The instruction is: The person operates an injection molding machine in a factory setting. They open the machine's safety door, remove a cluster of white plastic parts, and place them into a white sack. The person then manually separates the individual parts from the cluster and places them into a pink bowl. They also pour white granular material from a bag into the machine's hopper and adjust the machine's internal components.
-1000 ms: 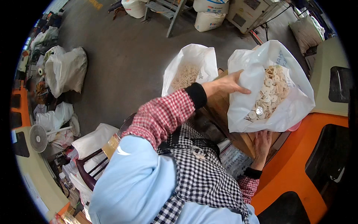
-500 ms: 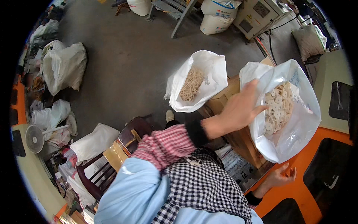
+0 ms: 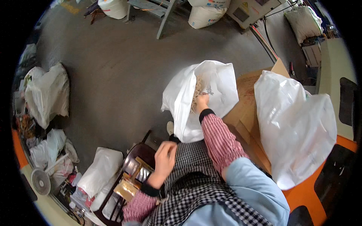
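Observation:
My right hand [image 3: 203,101] reaches into the upright white sack [image 3: 222,84], beside its thin beige pieces [image 3: 197,90]. Its fingertips are partly hidden, so I cannot tell whether they grip anything. Over my checked apron, my left hand [image 3: 164,160] is curled with bent fingers; what it holds, if anything, does not show. To the right, a large white plastic bag [image 3: 292,128] leans with its upper part folded over, hiding its contents. Neither hand touches that bag.
Brown cardboard [image 3: 245,100] lies between the sack and the plastic bag. A dark wooden chair [image 3: 132,162] stands at lower left, near a white fan [image 3: 40,181] and a stuffed white sack [image 3: 101,169]. A metal step ladder [image 3: 166,17] stands at the back.
My left hand has left the plastic bag and drawn back over my lap, curling. My right hand has moved from the lower right into the white sack. The bag's mouth has folded over.

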Demonstrator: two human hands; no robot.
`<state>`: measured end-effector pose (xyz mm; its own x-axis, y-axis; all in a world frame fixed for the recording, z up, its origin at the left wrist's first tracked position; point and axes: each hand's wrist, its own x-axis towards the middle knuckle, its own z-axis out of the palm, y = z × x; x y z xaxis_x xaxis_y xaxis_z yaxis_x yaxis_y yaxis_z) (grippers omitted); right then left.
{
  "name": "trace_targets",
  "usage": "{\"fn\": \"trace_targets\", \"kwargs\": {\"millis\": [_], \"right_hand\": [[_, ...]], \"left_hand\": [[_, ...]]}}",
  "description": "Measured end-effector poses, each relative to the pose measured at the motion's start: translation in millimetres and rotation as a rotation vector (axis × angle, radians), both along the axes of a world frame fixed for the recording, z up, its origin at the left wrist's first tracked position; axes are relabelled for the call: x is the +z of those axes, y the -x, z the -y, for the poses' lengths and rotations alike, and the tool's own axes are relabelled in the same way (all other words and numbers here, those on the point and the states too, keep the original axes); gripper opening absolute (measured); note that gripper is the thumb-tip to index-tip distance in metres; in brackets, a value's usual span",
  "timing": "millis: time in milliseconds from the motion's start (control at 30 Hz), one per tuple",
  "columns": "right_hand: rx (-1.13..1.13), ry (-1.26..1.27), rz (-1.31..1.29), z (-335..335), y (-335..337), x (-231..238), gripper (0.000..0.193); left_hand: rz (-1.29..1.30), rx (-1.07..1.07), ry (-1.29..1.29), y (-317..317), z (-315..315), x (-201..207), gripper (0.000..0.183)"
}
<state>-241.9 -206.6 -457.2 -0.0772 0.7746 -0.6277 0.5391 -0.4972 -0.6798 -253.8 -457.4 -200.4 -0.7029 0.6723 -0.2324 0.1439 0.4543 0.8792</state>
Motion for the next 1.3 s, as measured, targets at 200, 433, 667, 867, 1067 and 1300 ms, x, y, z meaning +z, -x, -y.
{"fn": "trace_targets", "kwargs": {"millis": [200, 433, 667, 867, 1067, 1300], "right_hand": [[0.436, -0.122, 0.293, -73, 17, -131, 0.038], [0.407, -0.181, 0.374, -105, 28, -234, 0.032], [0.323, -0.133, 0.303, -117, 18, -270, 0.026], [0.244, -0.087, 0.158, -130, 23, -283, 0.022], [0.051, -0.141, -0.072, -120, 32, -286, 0.022], [-0.423, -0.066, -0.513, -115, 44, -307, 0.026]], "left_hand": [[0.214, -0.022, 0.032, 0, -12, -3, 0.021], [0.267, -0.119, -0.182, 36, -46, -25, 0.019], [0.257, -0.166, -0.203, 42, -47, -37, 0.017], [0.221, -0.296, -0.208, 46, -54, -45, 0.018], [0.262, -0.286, -0.168, 45, -50, -50, 0.022], [0.246, -0.256, -0.129, 44, -43, -44, 0.016]]}}
